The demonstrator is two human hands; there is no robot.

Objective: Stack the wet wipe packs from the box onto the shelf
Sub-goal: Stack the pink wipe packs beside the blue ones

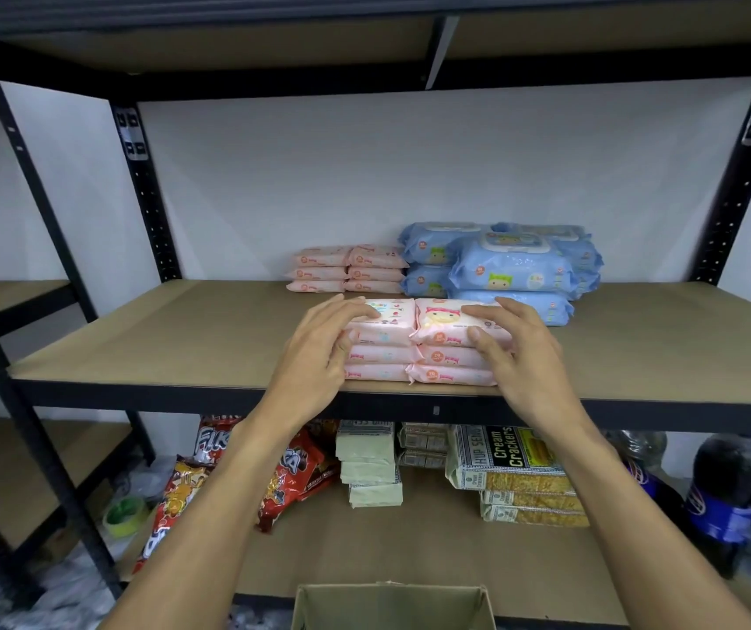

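Two stacks of pink wet wipe packs (419, 352), three high each, stand side by side at the front edge of the brown shelf (173, 338). My left hand (319, 352) rests on the left stack, fingers spread over the top pack and thumb against its side. My right hand (514, 347) grips the top pack of the right stack, fingers on top and thumb on its front. Further back stand more pink packs (348, 269) and larger blue wipe packs (510, 268). The cardboard box (392, 607) sits open at the bottom; its inside is hidden.
Black steel uprights (146, 193) frame the shelf. The lower shelf holds snack bags (292, 475), green packets (371, 466), cream cracker packs (514, 470) and dark soda bottles (728, 493). A roll of green tape (126, 516) lies at lower left. Bare board spans the shelf's left side.
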